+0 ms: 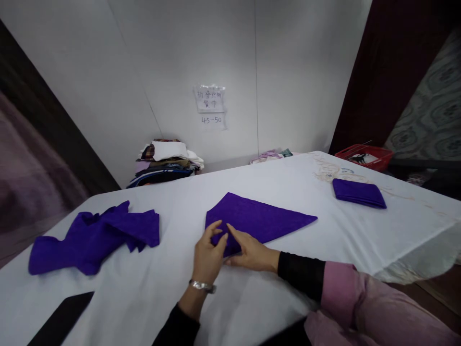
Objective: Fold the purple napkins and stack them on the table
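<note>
A purple cloth (257,218) lies folded into a triangle on the white tablecloth (273,178) in front of me. Both hands meet at its near corner. My left hand (208,254), with a watch on the wrist, has its fingers curled onto the cloth's near edge. My right hand (248,251) lies beside it with the forefinger stretched along the fold, pressing the cloth down.
A heap of loose purple cloths (95,235) lies at the left. One folded purple cloth (358,193) sits at the far right. A stack of folded clothes (163,163) stands against the wall, a red basket (363,156) beyond the table's right corner, a dark flat object (59,322) at the near left.
</note>
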The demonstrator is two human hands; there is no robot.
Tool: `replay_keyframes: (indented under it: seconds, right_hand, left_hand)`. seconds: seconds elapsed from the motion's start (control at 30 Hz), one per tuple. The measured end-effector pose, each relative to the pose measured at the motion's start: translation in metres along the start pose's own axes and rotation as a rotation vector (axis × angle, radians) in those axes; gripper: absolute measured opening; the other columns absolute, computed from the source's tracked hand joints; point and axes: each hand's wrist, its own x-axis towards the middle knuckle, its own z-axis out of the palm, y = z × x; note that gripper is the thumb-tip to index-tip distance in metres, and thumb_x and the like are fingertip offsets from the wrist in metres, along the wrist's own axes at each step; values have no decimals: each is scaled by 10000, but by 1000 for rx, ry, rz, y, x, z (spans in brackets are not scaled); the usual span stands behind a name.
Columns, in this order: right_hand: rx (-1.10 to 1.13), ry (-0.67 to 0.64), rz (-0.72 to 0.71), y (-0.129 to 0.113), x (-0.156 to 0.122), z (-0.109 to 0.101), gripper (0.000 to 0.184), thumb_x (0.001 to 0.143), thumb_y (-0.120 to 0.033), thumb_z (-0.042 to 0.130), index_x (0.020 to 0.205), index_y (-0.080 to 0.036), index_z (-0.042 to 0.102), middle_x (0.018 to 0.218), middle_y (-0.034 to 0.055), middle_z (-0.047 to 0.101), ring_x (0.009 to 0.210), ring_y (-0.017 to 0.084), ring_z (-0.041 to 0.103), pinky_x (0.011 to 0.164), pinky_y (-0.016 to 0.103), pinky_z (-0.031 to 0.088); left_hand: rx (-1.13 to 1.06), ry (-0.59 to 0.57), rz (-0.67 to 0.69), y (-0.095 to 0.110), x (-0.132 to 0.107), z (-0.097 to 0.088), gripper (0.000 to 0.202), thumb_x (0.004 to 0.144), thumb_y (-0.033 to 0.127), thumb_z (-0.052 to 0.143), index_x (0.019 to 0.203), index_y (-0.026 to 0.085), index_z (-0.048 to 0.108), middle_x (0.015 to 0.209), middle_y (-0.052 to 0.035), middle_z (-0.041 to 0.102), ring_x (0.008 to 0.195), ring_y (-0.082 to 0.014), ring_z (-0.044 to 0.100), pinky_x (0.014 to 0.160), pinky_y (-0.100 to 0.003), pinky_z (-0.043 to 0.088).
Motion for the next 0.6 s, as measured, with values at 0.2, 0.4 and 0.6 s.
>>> replay_keyframes:
  seconds: [0.2, 0.4, 0.6]
  right_hand:
    - [429, 312, 39, 11, 14, 21, 315, 803, -261, 521, 1105, -187, 570, 976, 36, 653, 872, 184, 586, 808, 351, 469]
    - [796, 383, 259, 23, 12, 13, 290, 763, -426, 608, 903, -177, 653, 771, 9, 654, 730, 169, 593, 711, 340, 495]
    - [874, 443, 339, 31, 4, -23, 341, 736, -448, 650, 904, -152, 660, 783, 34, 682, 703, 182, 630, 730, 372, 513]
  left_hand:
    - [20, -65, 148, 11, -13, 29, 351, 798, 261, 506, 1143, 228, 560, 1041, -43, 650, 934, -174, 611, 851, -350, 496]
    - [75, -54, 219, 1, -15, 29, 366, 854, 344, 473, 1200, 225, 492, 1098, -61, 621, 1029, -193, 580, 874, -367, 483]
    - [225, -101, 250, -18, -11, 33, 433, 853, 387, 471, 1251, 218, 444, 1255, -89, 533, 1181, -228, 476, 965, -422, 420]
